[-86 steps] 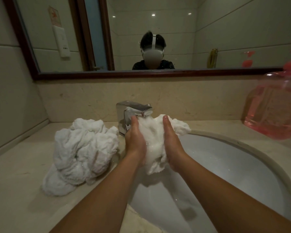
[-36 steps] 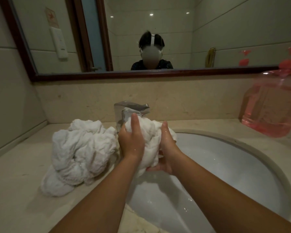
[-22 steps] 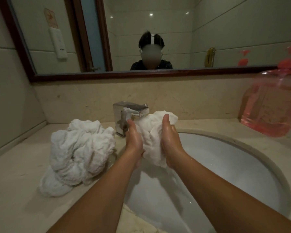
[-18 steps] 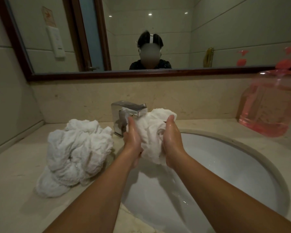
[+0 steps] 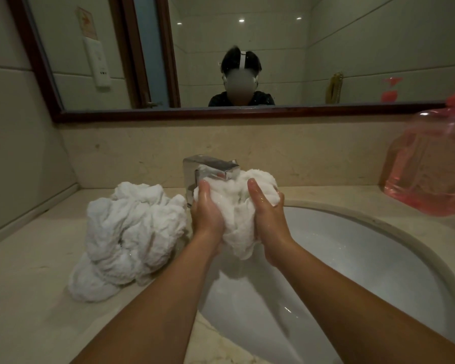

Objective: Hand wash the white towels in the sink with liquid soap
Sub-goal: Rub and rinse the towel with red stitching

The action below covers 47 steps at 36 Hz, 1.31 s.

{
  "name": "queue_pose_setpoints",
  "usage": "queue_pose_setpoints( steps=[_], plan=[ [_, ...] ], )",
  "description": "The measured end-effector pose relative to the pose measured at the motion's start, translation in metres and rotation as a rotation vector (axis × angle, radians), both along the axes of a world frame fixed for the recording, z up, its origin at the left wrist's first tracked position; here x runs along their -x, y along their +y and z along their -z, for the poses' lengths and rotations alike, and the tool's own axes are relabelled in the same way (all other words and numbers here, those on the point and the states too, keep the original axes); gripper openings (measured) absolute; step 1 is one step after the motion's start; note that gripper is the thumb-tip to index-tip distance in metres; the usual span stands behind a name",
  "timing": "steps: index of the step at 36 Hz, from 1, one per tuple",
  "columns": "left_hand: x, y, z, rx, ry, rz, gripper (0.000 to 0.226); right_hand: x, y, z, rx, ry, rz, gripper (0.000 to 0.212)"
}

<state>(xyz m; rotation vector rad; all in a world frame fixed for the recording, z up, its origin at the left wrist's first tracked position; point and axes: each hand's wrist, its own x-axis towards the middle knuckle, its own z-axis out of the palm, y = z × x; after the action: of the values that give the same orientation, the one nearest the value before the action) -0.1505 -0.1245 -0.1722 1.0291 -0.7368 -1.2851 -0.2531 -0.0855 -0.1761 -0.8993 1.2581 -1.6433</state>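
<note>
Beige countertop [image 5: 24, 298] surrounds our sink [image 5: 365, 258]; above its basin our left hand [image 5: 206, 216] and right hand [image 5: 269, 219] both clutch a white towel [image 5: 237, 206], while a towel heap [image 5: 132, 232] lies left of the sink

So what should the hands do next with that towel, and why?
Probably rub the towel between the palms over the sink. The left hand and right hand both grip it bunched under the tap, and they look wet, so scrubbing seems due. Another heap of towels lies on the counter, likely next.
</note>
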Motion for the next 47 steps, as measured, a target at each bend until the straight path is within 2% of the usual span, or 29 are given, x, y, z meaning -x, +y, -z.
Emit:
queue_pose_setpoints(
  steps=[2, 4, 8, 13, 18, 22, 27, 35, 41, 44, 47],
  plan=[
    [0.000, 0.006, -0.006, -0.017, 0.086, 0.078, 0.063, 0.003, 0.000, 0.001, -0.002, 0.014, 0.012, 0.089],
    [0.001, 0.008, -0.007, -0.029, 0.150, 0.177, 0.064, 0.006, -0.002, 0.003, 0.001, 0.046, 0.006, 0.095],
    [-0.001, 0.009, -0.006, -0.028, 0.220, 0.252, 0.069, 0.010, 0.000, 0.002, -0.037, 0.082, -0.041, 0.061],
    [-0.002, 0.005, -0.006, -0.098, 0.267, 0.228, 0.072, 0.011, -0.002, 0.003, -0.081, 0.094, -0.051, 0.061],
    [-0.001, 0.001, -0.004, -0.121, 0.250, 0.224, 0.072, 0.006, -0.003, 0.001, -0.127, 0.086, -0.043, 0.078],
    [0.001, -0.004, 0.000, -0.135, 0.212, 0.194, 0.078, 0.002, -0.003, -0.001, -0.100, 0.106, -0.042, 0.064],
    [0.000, -0.007, 0.002, -0.129, 0.204, 0.203, 0.071, 0.001, -0.007, 0.002, -0.101, 0.122, -0.037, 0.062],
    [0.001, -0.012, 0.006, -0.123, 0.187, 0.164, 0.078, 0.002, -0.007, 0.005, -0.080, 0.096, -0.051, 0.061],
    [0.001, -0.013, 0.007, -0.106, 0.173, 0.133, 0.091, 0.000, -0.005, 0.004, -0.078, 0.093, -0.032, 0.078],
    [0.001, -0.017, 0.011, -0.098, 0.158, 0.128, 0.091, 0.001, -0.005, 0.005, -0.070, 0.109, -0.042, 0.064],
    [0.001, -0.019, 0.013, -0.092, 0.151, 0.124, 0.090, 0.002, -0.007, 0.006, -0.083, 0.114, -0.041, 0.062]
  ],
)
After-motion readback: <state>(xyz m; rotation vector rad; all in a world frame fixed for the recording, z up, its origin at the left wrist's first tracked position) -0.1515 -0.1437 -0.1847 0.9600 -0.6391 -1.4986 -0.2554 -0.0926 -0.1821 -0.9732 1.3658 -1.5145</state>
